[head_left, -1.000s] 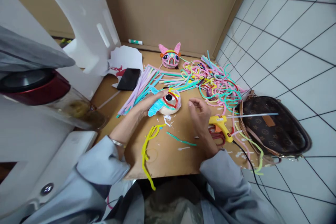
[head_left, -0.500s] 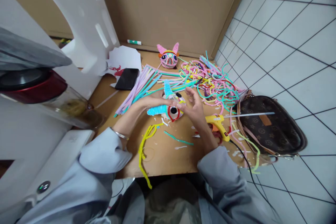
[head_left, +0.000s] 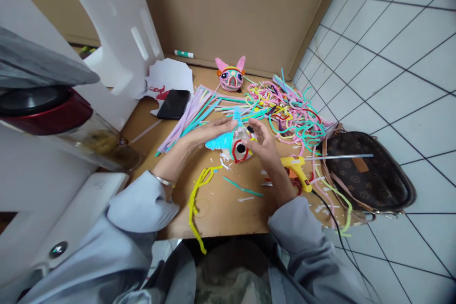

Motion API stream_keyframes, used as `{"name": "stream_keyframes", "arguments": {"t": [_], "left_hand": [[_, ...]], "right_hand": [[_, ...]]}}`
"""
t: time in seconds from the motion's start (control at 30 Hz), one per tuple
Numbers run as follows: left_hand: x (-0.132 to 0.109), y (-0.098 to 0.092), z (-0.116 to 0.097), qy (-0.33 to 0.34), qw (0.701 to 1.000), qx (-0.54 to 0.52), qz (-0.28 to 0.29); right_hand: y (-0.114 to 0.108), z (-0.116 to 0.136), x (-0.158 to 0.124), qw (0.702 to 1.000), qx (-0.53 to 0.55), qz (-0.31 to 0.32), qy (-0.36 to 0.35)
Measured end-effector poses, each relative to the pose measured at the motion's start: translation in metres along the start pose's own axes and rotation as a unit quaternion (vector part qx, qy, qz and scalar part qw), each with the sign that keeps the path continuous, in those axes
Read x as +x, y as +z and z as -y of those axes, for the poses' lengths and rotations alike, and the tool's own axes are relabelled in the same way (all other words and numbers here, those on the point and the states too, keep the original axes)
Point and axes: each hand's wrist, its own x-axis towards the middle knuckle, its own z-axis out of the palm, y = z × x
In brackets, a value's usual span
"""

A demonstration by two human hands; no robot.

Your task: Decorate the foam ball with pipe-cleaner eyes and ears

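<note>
Between my two hands is a small pipe-cleaner animal head with blue ears, black eyes and red and yellow trim. My left hand grips it from the left, near the ears. The fingers of my right hand curl round its right side, thumb by the eye. Just below lie white scraps, a yellow pipe-cleaner bundle and a short green pipe cleaner. A finished-looking pink-eared head sits at the back of the table.
A yellow glue gun with a clear stick and black cord lies right of my right forearm. Beyond it is a brown handbag. Tangled pipe cleaners, straight ones and a phone lie behind. A glass jar stands left.
The blue-eared head has turned in my hands and shifted slightly right, showing more of its blue side. My left hand has moved a little right and up with it.
</note>
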Motion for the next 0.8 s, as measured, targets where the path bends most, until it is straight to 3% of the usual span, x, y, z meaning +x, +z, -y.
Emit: {"name": "stream_keyframes", "arguments": {"t": [0.1, 0.23, 0.3, 0.43, 0.5, 0.63, 0.73, 0.8], "left_hand": [[-0.002, 0.002, 0.009, -0.017, 0.985, -0.144, -0.092], [-0.008, 0.009, 0.025, -0.012, 0.952, -0.285, -0.110], [-0.011, 0.011, 0.032, 0.003, 0.945, -0.297, -0.137], [-0.016, 0.010, 0.042, 0.063, 0.916, -0.236, -0.318], [-0.022, 0.012, 0.044, 0.098, 0.908, -0.202, -0.354], [-0.038, 0.024, 0.040, 0.125, 0.952, -0.100, -0.261], [-0.045, 0.031, 0.036, 0.089, 0.974, -0.117, -0.174], [-0.045, 0.031, 0.035, 0.062, 0.975, -0.155, -0.147]], "right_hand": [[-0.002, -0.004, 0.002, 1.000, 0.014, -0.025, 0.004], [0.000, -0.009, 0.004, 0.996, 0.025, -0.080, 0.012], [0.002, -0.011, 0.005, 0.995, 0.034, -0.098, 0.014], [0.005, -0.012, 0.007, 0.990, 0.046, -0.129, 0.031], [0.007, -0.013, 0.010, 0.986, 0.044, -0.154, 0.037], [0.012, -0.017, 0.014, 0.979, 0.019, -0.201, 0.025], [0.018, -0.018, 0.015, 0.973, 0.001, -0.230, 0.022], [0.022, -0.017, 0.016, 0.968, -0.003, -0.247, 0.033]]}}
